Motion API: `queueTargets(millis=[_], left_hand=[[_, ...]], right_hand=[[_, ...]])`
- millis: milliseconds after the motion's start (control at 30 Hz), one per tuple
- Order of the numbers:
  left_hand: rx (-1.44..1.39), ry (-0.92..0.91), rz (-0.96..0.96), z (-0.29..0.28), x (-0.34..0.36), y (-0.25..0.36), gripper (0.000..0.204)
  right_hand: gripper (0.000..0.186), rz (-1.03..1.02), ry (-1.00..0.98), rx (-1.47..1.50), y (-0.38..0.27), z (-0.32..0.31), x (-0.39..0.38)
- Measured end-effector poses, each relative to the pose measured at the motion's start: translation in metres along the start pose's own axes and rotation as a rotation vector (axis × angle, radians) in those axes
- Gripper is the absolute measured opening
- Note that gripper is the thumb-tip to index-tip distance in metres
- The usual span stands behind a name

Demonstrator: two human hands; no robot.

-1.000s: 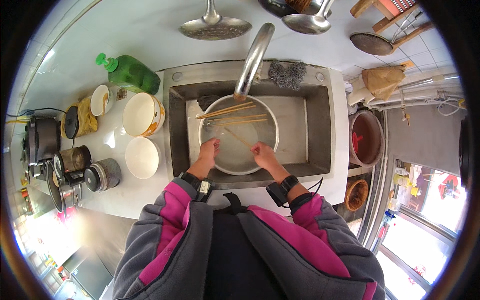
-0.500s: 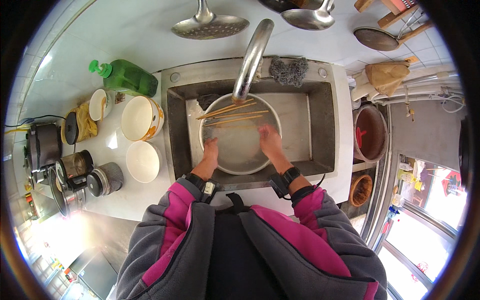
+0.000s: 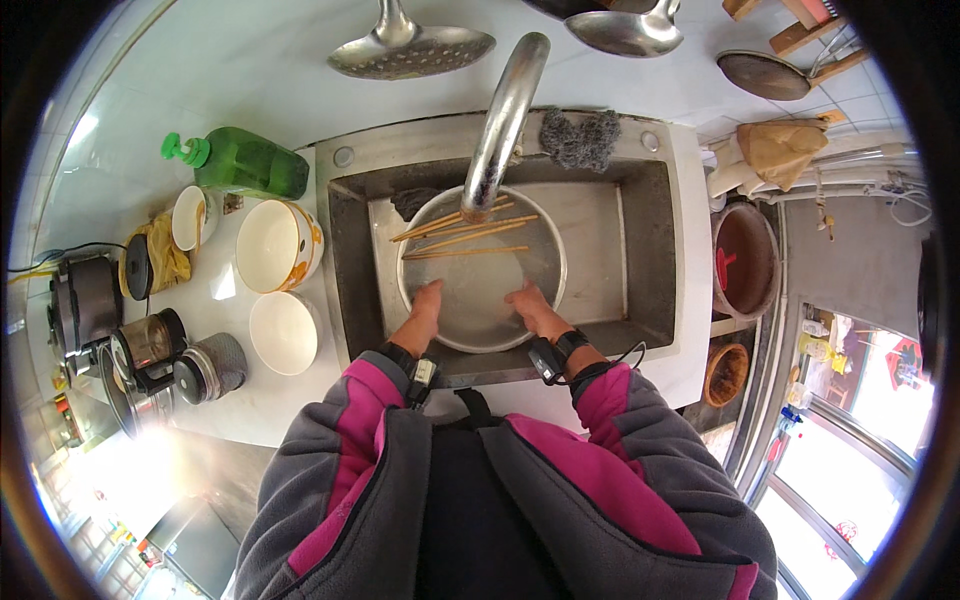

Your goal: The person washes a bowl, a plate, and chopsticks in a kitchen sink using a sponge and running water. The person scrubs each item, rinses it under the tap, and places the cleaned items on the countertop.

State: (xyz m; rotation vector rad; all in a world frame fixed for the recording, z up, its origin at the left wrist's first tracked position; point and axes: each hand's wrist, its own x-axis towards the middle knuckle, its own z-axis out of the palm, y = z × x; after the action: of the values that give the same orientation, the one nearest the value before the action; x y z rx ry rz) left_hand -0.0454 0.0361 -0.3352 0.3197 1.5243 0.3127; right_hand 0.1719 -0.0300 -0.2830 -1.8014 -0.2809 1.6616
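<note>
In the sink (image 3: pixel 650 250), both hands lie flat and open inside a round metal basin (image 3: pixel 540 240), left hand (image 3: pixel 428 303) and right hand (image 3: pixel 528 303) gripping nothing, wooden chopsticks (image 3: pixel 465 232) seemingly not yet washed.

The scene is brightly and evenly lit by daylight. Strong glare is seen on the white counter (image 3: pixel 150 440) at the lower left, where detail is washed out. Highlights are caught on the curved tap (image 3: pixel 505 110). Straight edges of the sink (image 3: pixel 650 230) are bent by fisheye distortion, and the corners are blacked out.
</note>
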Motion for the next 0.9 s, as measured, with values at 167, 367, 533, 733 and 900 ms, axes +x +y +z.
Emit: queueTargets(millis=[167,367,533,733,900], left_hand=[[-0.004,-0.073,-0.037,-0.003,-0.006,0.005,0.040],[0.684,-0.059,0.272,0.009,-0.029,0.003,0.047],[1.402,-0.128,0.528,0.041,-0.071,-0.002,0.048],[1.359,-0.039,0.669,0.040,-0.058,-0.026,0.033],[0.843,-0.082,0.414,0.031,-0.064,-0.022,0.016]], right_hand=[[0.044,-0.106,0.044,-0.155,0.009,-0.001,0.000],[0.039,-0.071,0.098,-0.438,0.014,-0.008,0.011],[0.040,-0.183,-0.009,-0.493,0.020,-0.008,0.004],[0.041,-0.022,0.071,-0.214,-0.002,0.006,-0.031],[0.039,-0.010,0.046,-0.241,-0.027,0.008,-0.050]])
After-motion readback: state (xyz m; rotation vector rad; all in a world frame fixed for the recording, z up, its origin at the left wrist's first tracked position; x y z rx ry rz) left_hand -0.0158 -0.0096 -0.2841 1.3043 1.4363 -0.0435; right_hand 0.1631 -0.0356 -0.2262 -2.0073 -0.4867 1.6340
